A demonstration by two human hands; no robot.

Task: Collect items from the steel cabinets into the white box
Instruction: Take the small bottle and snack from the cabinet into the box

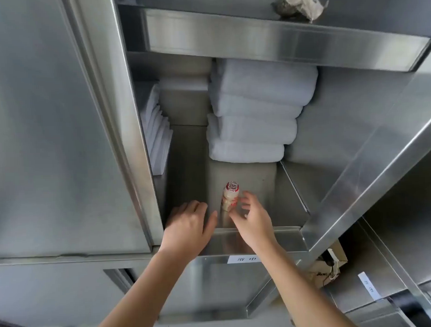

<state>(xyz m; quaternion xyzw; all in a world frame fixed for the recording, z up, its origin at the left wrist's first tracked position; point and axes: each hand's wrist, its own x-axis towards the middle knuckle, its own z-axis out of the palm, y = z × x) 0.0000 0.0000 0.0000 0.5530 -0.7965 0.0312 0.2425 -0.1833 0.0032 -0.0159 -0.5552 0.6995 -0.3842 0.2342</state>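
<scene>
Head view: small bottle (230,196) upright on steel cabinet shelf (261,242), near front lip. Right hand (254,219) at bottle's 4 o'clock, fingers spread, maybe just brushing it. Left hand (188,225) at 8 o'clock, fingers loosely apart, empty. 4 folded white towels (254,113) stacked at 12 o'clock.

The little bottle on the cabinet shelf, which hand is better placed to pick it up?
Probably the right hand: its open fingers already curl beside the bottle, nearly touching it. The left hand lies flat, farther off to the bottle's left.
</scene>
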